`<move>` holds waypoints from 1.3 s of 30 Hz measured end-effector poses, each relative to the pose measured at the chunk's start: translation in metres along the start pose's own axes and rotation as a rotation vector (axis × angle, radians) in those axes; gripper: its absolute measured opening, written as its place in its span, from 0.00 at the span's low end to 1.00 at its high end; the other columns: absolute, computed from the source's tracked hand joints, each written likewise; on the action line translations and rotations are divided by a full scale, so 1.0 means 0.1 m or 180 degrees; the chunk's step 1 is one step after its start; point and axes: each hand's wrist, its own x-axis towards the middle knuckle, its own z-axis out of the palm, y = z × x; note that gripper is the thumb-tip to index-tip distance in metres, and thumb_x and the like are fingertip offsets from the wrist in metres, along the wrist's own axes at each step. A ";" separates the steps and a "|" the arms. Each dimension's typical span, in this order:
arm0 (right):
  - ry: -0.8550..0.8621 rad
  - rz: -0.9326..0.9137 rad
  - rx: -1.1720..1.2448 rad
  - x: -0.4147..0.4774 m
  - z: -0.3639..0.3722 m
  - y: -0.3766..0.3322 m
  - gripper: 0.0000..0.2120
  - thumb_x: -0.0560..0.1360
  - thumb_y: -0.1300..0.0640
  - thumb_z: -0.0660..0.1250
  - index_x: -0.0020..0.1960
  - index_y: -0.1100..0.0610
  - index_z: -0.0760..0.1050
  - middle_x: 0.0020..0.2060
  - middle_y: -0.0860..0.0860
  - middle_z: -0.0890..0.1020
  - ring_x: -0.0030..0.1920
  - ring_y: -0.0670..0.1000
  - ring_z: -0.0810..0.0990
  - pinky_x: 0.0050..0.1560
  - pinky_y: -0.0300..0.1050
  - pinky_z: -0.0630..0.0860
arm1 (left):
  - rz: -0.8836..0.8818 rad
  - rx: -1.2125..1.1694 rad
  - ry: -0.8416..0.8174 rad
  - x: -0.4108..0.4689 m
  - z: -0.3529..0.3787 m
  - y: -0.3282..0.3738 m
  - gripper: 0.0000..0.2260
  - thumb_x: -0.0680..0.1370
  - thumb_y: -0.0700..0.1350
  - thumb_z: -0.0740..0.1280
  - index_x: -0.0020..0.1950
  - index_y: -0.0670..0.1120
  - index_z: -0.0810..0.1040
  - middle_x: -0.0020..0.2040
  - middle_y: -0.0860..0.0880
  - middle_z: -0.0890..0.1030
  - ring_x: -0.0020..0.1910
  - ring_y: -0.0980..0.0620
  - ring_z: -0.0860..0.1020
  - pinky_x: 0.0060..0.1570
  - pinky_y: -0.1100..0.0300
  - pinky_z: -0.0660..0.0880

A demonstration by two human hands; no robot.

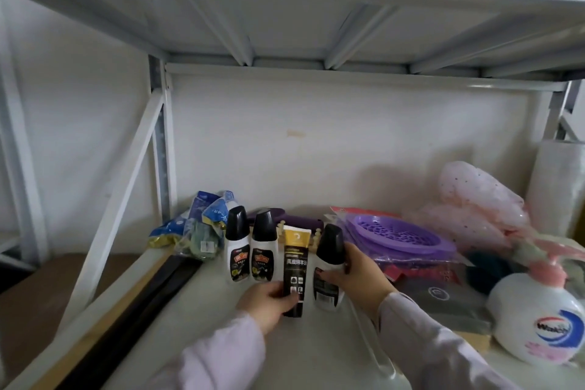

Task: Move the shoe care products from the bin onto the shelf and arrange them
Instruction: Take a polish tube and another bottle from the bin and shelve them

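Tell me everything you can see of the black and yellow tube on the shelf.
The black and yellow tube stands upright on the white shelf, third in a row between white bottles with black caps. Its top is yellow over a white edge, its body black with pale print. The left hand grips its lower part. It looks like soft plastic.

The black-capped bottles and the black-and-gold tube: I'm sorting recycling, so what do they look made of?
Black-capped bottles: apparently glossy white plastic, smooth sheen, black plastic caps. Black-and-gold tube: probably soft plastic or laminate, flat crimped end; uncertain.

Pump bottle [538, 323] – label cut off, blurred
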 end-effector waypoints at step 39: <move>0.0463 -0.1284 0.0059 -1.22 0.05 0.06 0.09 0.74 0.58 0.68 0.48 0.44 0.75 0.45 0.46 0.82 0.44 0.47 0.81 0.45 0.37 0.79 | 0.2062 0.0268 0.0182 -1.18 0.03 0.32 0.06 0.73 0.43 0.70 0.40 0.51 0.75 0.33 0.55 0.76 0.33 0.59 0.75 0.35 0.72 0.71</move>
